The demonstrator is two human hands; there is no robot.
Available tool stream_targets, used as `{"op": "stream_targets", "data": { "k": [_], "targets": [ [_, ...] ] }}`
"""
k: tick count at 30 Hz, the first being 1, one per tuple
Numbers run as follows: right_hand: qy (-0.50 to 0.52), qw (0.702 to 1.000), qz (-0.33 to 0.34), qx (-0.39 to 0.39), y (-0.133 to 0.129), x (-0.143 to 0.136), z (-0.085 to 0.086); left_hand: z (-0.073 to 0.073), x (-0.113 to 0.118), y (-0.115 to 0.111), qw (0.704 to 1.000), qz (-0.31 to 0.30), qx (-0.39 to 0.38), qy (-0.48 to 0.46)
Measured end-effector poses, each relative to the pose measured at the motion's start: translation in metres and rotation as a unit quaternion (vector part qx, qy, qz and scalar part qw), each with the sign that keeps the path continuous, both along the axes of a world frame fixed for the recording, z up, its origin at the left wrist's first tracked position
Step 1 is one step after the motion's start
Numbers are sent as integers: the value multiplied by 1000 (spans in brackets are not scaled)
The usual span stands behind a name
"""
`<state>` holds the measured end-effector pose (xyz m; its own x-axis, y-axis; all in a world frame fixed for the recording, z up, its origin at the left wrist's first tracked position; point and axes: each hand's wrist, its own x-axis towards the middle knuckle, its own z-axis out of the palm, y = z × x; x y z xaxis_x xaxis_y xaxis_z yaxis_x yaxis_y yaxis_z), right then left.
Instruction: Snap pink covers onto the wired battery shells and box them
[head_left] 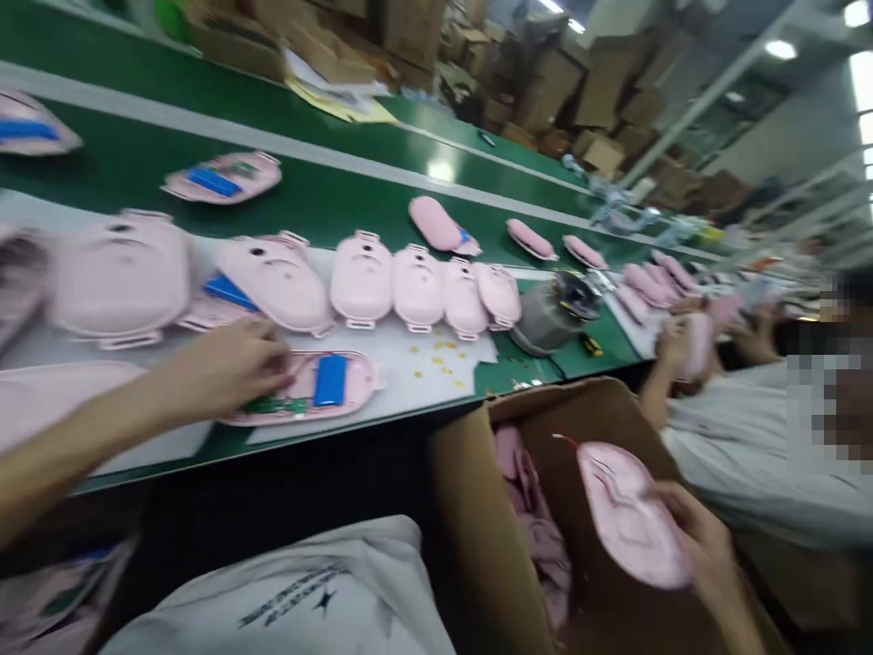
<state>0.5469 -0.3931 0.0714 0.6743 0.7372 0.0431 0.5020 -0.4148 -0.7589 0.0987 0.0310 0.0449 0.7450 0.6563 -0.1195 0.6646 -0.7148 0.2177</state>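
My left hand (235,368) is at the left end of an open pink casing half (355,400) at the table's edge, its curled fingers gripping it. Inside that half lie a blue battery block (330,380) and a green circuit board (276,406), partly covered by my fingers. Off to the right, my right hand (699,532) holds a rounded pink shell (634,523) by its edge, hollow side showing, with thin red wires. This shell is over an open cardboard box (566,428) that contains more pink pieces (538,537).
Several closed pink cases (361,280) stand in a row behind the casing half. A grey cylindrical device (546,318) sits on the green table (341,196). Small yellow bits (443,359) are scattered on a white sheet. At the right, a co-worker (723,437) holds a pink piece.
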Motion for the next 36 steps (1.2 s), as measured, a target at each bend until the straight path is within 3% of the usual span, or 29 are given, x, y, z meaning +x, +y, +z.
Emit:
{"op": "stream_targets", "data": {
  "k": [3, 8, 12, 14, 17, 18, 20, 23, 25, 27, 30, 32, 34, 36],
  "targets": [
    [50, 997, 41, 39, 38, -28, 14, -8, 7, 4, 999, 31, 35, 13],
    [101, 971, 161, 145, 135, -79, 14, 3, 8, -20, 993, 2, 109, 44],
    [40, 956, 271, 106, 205, -117, 24, 2, -10, -29, 991, 60, 53, -105],
    [1, 932, 358, 53, 241, -136, 33, -2, -24, -37, 963, 130, -29, -234],
    [-125, 896, 426, 11, 296, -173, 45, -9, -41, -53, 872, 212, -130, -422],
    [-167, 884, 437, 10, 314, -189, 47, -11, -44, -59, 847, 222, -139, -463],
    [-220, 856, 467, 12, 343, -222, 49, -14, -47, -69, 830, 221, -115, -499],
    [-238, 814, 530, 4, 367, -268, 46, -17, -46, -77, 833, 224, 13, -506],
    [-229, 804, 549, 7, 372, -288, 45, -19, -45, -77, 822, 222, 65, -521],
    [-211, 811, 545, 8, 374, -298, 44, -22, -45, -74, 799, 226, 27, -556],
    [-210, 824, 527, 0, 377, -303, 42, -26, -45, -68, 736, 261, -114, -614],
    [-232, 825, 516, 5, 381, -308, 36, -28, -45, -63, 703, 273, -168, -635],
    [-247, 825, 508, 16, 388, -317, 28, -27, -47, -59, 697, 261, -181, -643],
    [-236, 827, 509, 25, 393, -330, 20, -24, -48, -56, 713, 246, -181, -631]
  ]
}}
